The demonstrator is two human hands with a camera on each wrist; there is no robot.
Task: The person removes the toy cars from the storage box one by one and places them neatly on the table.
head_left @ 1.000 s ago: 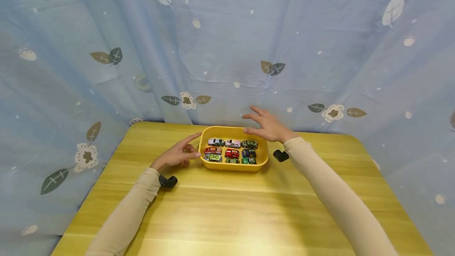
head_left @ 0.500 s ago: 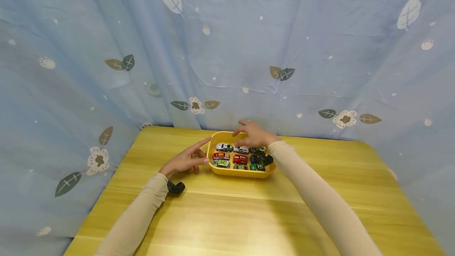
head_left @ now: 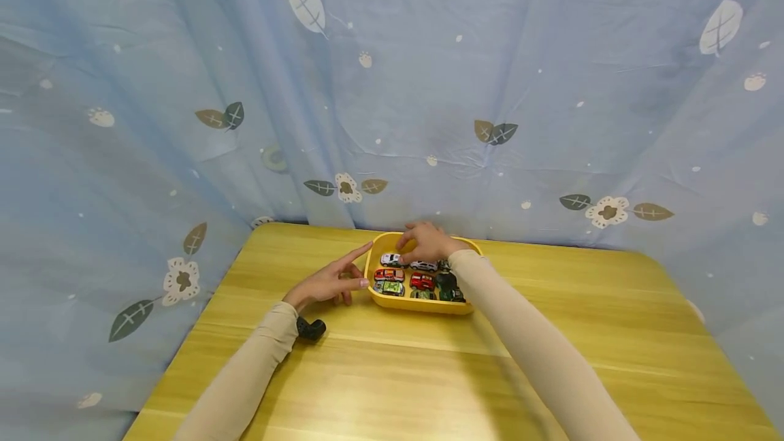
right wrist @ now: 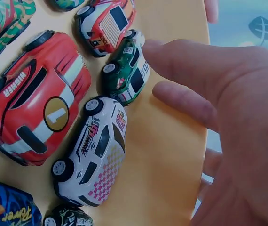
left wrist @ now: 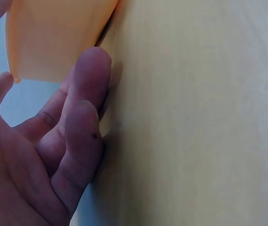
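Note:
A yellow tray (head_left: 422, 306) holds several small toy cars in rows. My left hand (head_left: 327, 284) spreads at its left end, index fingertip and thumb right at the rim. In the left wrist view, its other fingers lie beside the tray wall (left wrist: 54, 42), close to the tabletop. My right hand (head_left: 429, 242) reaches over the tray's far side. Its thumb and a finger are at the white-and-green car (right wrist: 127, 70) in the far left corner, not closed round it. Beside that car are a white car with pink checks (right wrist: 98, 155) and a red car (right wrist: 44, 103).
The tray stands toward the back of a wooden table (head_left: 380, 380), near a blue leaf-patterned curtain (head_left: 422, 87). An orange-red car (right wrist: 106, 26) and a blue car (right wrist: 7, 202) lie among the others. A black wrist device (head_left: 311, 329) sits by the left sleeve.
My right hand has come down and left from above the tray's far right to the white-and-green car. My left hand stays at the tray's left end. The head view has shifted slightly.

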